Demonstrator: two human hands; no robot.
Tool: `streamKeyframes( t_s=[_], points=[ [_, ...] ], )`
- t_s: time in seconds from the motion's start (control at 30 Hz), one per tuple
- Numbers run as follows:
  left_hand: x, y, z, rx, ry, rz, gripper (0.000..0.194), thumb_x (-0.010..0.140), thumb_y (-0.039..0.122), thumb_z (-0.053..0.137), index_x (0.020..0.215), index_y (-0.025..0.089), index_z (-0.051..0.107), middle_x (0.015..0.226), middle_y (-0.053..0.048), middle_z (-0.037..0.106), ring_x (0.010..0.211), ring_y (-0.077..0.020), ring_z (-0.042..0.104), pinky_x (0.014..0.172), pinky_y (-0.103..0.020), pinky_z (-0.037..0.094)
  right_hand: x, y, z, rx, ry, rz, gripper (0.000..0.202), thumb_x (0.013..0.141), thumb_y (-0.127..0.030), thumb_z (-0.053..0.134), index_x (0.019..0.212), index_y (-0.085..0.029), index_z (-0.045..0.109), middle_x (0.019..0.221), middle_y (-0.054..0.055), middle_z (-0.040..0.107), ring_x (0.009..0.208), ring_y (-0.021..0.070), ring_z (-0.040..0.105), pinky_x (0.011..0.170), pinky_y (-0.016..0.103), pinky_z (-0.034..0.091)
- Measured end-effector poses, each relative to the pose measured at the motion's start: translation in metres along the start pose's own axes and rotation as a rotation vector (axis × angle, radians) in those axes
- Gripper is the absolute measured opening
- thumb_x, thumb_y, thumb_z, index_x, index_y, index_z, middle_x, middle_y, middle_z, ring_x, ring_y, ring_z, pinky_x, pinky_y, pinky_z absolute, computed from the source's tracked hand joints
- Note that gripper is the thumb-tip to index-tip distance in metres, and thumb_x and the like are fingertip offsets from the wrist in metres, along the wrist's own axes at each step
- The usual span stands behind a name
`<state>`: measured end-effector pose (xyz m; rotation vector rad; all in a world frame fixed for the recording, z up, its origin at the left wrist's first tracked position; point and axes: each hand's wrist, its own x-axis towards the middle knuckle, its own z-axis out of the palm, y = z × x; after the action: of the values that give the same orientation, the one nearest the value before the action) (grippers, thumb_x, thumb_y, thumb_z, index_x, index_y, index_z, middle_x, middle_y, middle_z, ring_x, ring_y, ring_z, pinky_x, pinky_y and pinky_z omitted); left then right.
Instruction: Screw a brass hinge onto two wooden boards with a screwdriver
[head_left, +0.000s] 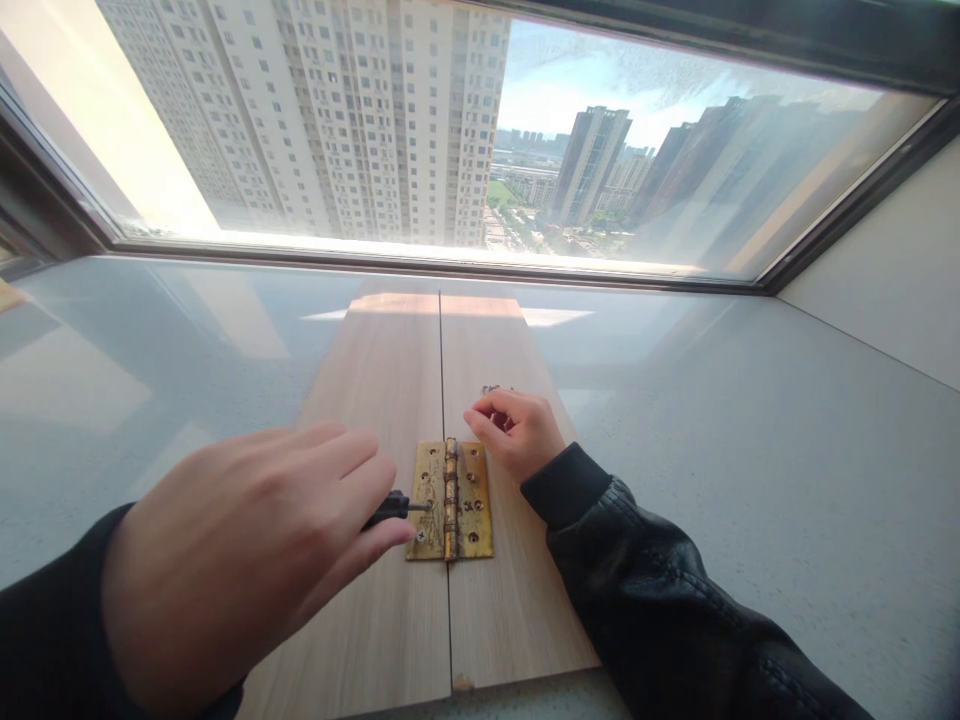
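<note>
Two pale boards lie side by side, with a gold hinge over the thin gap between them. The left hand is wrapped around a black screwdriver, and the hinge is just to the right of its fingers. The thin metal tip points at the hinge's left half, at the second hole up from the bottom. In the bottom hole, also to the right of the left hand, sits a screw with a cross on top. The right hand is curled up, thumb close to the first finger, near the hinge's top right corner. I cannot tell if it pinches something tiny. Just past that hand lie small metal bits, maybe screws.

This looks like the turning step. The next move calls for a straight, steady tip and a gentle twist from the left hand.
</note>
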<state>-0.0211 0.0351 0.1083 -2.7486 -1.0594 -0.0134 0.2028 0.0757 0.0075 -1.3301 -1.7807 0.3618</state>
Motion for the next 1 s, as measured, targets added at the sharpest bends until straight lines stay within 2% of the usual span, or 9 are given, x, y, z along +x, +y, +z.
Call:
streamKeyframes(
  t_s=[0.17, 0.27, 0.37, 0.57, 0.63, 0.7, 0.83, 0.93, 1.0],
  points=[
    [0.0, -0.007, 0.004, -0.051, 0.083, 0.145, 0.006, 0.082, 0.028, 0.054, 0.082, 0.023, 0.057, 0.07, 0.0, 0.054, 0.06, -0.0212, 0.054, 0.05, -0.032, 0.038, 0.0, 0.0, 0.0, 0.007, 0.004, -0.001, 0.016, 0.077, -0.024, 0.057, 0.063, -0.015, 0.061, 0.055, -0.002, 0.054, 0.048, 0.0072, 0.043, 0.051, 0.022, 0.037],
    [0.001, -0.004, 0.004, -0.076, 0.129, 0.202, 0.003, 0.08, 0.025, 0.057, 0.079, 0.022, 0.057, 0.068, 0.0, 0.054, 0.059, -0.0195, 0.052, 0.05, -0.031, 0.038, 0.0, -0.001, 0.0, 0.008, 0.006, -0.001, 0.016, 0.076, -0.024, 0.057, 0.063, -0.016, 0.061, 0.055, -0.002, 0.053, 0.048, 0.007, 0.043, 0.051, 0.022, 0.037],
    [0.002, 0.003, 0.003, -0.044, 0.147, 0.172, 0.017, 0.081, 0.032, 0.056, 0.069, 0.021, 0.054, 0.062, 0.0, 0.053, 0.057, -0.0201, 0.05, 0.049, -0.032, 0.037, 0.0, -0.002, 0.0, 0.01, 0.006, -0.003, 0.016, 0.076, -0.023, 0.057, 0.063, -0.015, 0.061, 0.055, -0.002, 0.054, 0.048, 0.0069, 0.043, 0.051, 0.022, 0.037],
    [0.005, 0.008, 0.007, 0.107, 0.265, 0.017, 0.048, 0.087, 0.048, 0.039, 0.048, 0.021, 0.043, 0.046, -0.001, 0.045, 0.044, -0.0188, 0.045, 0.044, -0.031, 0.029, 0.001, -0.002, 0.0, 0.0, 0.005, 0.003, 0.016, 0.076, -0.024, 0.057, 0.063, -0.016, 0.061, 0.055, -0.002, 0.053, 0.048, 0.0071, 0.043, 0.052, 0.022, 0.037],
    [0.004, 0.007, 0.006, 0.133, 0.211, -0.027, 0.05, 0.086, 0.053, 0.036, 0.048, 0.021, 0.043, 0.047, -0.002, 0.047, 0.045, -0.0201, 0.047, 0.044, -0.031, 0.029, 0.0, -0.002, -0.001, -0.001, 0.002, -0.001, 0.016, 0.076, -0.024, 0.057, 0.063, -0.016, 0.061, 0.056, -0.002, 0.054, 0.049, 0.0073, 0.044, 0.052, 0.022, 0.037],
    [0.004, 0.006, 0.005, 0.118, 0.127, -0.029, 0.043, 0.087, 0.05, 0.037, 0.058, 0.022, 0.05, 0.052, -0.002, 0.051, 0.047, -0.0207, 0.051, 0.045, -0.031, 0.03, 0.0, -0.001, -0.001, -0.001, -0.003, -0.004, 0.016, 0.076, -0.024, 0.056, 0.063, -0.016, 0.061, 0.056, -0.002, 0.054, 0.049, 0.0076, 0.044, 0.052, 0.022, 0.037],
    [0.001, 0.005, 0.005, 0.027, 0.07, 0.106, 0.016, 0.087, 0.035, 0.045, 0.08, 0.025, 0.055, 0.06, 0.002, 0.053, 0.047, -0.0152, 0.051, 0.043, -0.028, 0.028, 0.001, -0.001, 0.0, -0.002, -0.003, -0.002, 0.016, 0.077, -0.024, 0.056, 0.063, -0.016, 0.06, 0.056, -0.002, 0.055, 0.049, 0.0077, 0.044, 0.052, 0.022, 0.037],
    [-0.003, 0.001, 0.005, 0.013, 0.022, 0.158, 0.008, 0.085, 0.028, 0.047, 0.08, 0.027, 0.054, 0.063, 0.003, 0.049, 0.045, -0.014, 0.048, 0.042, -0.029, 0.023, 0.001, -0.001, 0.0, 0.001, 0.001, -0.004, 0.016, 0.076, -0.024, 0.056, 0.063, -0.016, 0.061, 0.056, -0.002, 0.054, 0.049, 0.0075, 0.044, 0.051, 0.022, 0.037],
    [-0.006, -0.003, 0.005, 0.005, -0.028, 0.166, 0.013, 0.083, 0.018, 0.046, 0.083, 0.029, 0.054, 0.068, 0.003, 0.048, 0.045, -0.0131, 0.046, 0.042, -0.029, 0.021, 0.0, -0.001, 0.0, 0.003, 0.001, -0.001, 0.016, 0.076, -0.024, 0.057, 0.063, -0.016, 0.061, 0.055, -0.002, 0.054, 0.048, 0.0073, 0.044, 0.051, 0.022, 0.037]
  ],
)
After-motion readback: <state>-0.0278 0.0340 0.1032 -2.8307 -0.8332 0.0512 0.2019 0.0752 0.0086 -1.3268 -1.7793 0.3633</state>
